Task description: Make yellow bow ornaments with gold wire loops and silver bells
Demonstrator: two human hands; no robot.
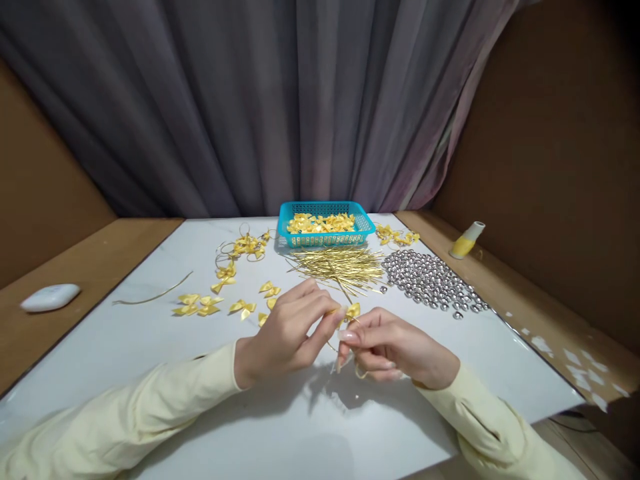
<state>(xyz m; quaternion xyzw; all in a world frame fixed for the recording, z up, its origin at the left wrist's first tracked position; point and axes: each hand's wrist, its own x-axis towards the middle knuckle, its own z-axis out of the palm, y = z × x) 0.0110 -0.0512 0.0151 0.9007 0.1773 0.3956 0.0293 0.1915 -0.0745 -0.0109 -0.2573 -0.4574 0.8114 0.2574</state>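
Observation:
My left hand (pixel 287 333) and my right hand (pixel 390 347) meet over the middle of the white table top (pixel 150 347). Together they pinch a small yellow ribbon bow (pixel 353 311) and a thin gold wire tie that hangs down between the fingers. Both hands are closed in a pinch. Behind them lies a pile of gold wire ties (pixel 343 267). Loose yellow bows (pixel 200 305) lie to the left of my left hand.
A blue basket (pixel 367 223) holding yellow bows stands at the back. Several silver bells (pixel 430 280) are spread at the right. Finished bows with wire loops (pixel 247 247) lie back left. A white object (pixel 50 297) and a yellow-white tube (pixel 467 241) rest on the wooden desk.

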